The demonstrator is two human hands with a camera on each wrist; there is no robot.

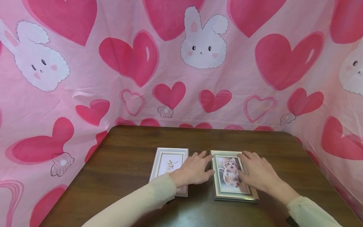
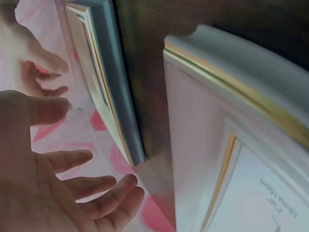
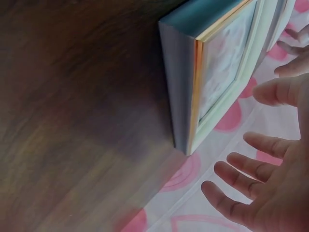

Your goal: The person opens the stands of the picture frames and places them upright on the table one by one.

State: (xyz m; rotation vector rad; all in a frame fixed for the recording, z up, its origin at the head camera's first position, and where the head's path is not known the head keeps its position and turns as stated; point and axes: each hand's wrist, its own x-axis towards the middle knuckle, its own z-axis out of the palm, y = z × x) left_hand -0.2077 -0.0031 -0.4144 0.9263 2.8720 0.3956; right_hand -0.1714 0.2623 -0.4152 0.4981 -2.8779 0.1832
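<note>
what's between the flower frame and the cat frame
Bare table lies between the flower frame and cat frame in the left wrist view; in the head view, the left hand reaches over that gap.

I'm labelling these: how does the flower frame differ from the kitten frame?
The flower frame shows a leafy sprig; the kitten frame, a kitten. The left hand and sleeve hide part of the flower frame; the kitten frame is mostly uncovered. Both are pale-bordered and lie face up on the table.

Two picture frames point(image 1: 169, 164) point(image 1: 231, 176), one table point(image 1: 122, 167), three printed rabbits point(image 1: 203, 52) point(image 1: 42, 69) point(image 1: 351, 74).
</note>
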